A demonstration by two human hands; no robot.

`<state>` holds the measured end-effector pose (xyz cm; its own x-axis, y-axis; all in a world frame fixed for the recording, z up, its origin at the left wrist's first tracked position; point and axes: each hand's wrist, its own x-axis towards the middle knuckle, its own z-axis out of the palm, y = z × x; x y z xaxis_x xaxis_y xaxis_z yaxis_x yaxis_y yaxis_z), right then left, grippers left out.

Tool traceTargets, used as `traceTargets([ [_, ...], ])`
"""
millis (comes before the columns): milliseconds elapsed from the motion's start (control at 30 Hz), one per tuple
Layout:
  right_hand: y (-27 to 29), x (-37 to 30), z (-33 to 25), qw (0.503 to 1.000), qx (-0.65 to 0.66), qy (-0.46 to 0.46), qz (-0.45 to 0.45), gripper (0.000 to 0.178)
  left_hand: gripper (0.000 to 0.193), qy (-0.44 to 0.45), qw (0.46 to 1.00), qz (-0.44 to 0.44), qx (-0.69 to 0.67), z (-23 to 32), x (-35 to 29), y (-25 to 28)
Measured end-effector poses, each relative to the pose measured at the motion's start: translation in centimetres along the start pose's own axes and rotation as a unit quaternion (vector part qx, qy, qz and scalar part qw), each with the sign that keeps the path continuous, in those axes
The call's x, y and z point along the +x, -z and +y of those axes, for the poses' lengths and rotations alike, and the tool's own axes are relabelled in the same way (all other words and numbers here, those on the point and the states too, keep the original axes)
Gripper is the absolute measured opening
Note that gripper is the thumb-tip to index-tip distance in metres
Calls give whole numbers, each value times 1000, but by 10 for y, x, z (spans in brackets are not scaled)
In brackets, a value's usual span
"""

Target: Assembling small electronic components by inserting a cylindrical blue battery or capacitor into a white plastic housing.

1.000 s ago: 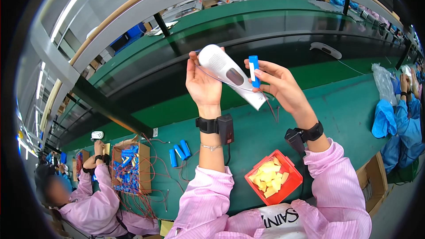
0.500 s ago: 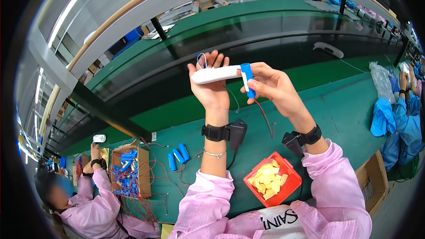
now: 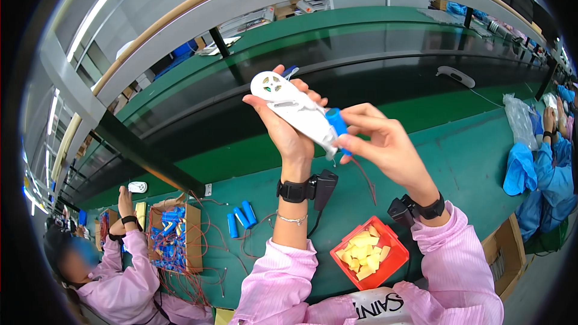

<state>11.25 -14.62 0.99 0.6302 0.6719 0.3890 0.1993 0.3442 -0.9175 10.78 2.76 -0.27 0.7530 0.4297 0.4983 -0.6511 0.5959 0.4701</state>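
My left hand (image 3: 288, 142) cradles a long white plastic housing (image 3: 295, 108), palm up, with the thumb and fingers around its sides. The housing has a round end with several openings and lies slanted, its narrow end toward my right hand. A blue cylindrical battery (image 3: 336, 121) with dark red wire is pinched between the thumb and fingers of my right hand (image 3: 385, 147). The battery is at the housing's narrow end; whether it sits inside cannot be told. Behind my left fingers a small dark blue piece (image 3: 290, 71) with a pale wire shows.
Below my hands stands a red bin (image 3: 394, 259) of yellow pieces. Three blue batteries (image 3: 242, 218) lie left, beside a cardboard box (image 3: 194, 238) of wired batteries. A co-worker (image 3: 120, 271) sits at left. Another white housing (image 3: 456, 76) lies on the dark belt (image 3: 385, 66).
My left hand has turned the white housing from edge-on to slanted, showing its openings. My right hand, with the battery, has moved slightly down, staying by the housing's end.
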Motion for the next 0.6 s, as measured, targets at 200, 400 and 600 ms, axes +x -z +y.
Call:
traceTargets([
  [200, -10, 2, -1, 996, -20, 29, 81, 44, 80, 13, 996, 60, 66, -7, -8, -20],
  [400, -20, 1, 4, 983, -61, 73, 159, 30, 78, 9, 993, 59, 98, -13, -16, -30],
  [600, -24, 1, 16, 969, -144, 109, 168, 24, 79, 19, 995, 67, 77, -20, -19, -30],
])
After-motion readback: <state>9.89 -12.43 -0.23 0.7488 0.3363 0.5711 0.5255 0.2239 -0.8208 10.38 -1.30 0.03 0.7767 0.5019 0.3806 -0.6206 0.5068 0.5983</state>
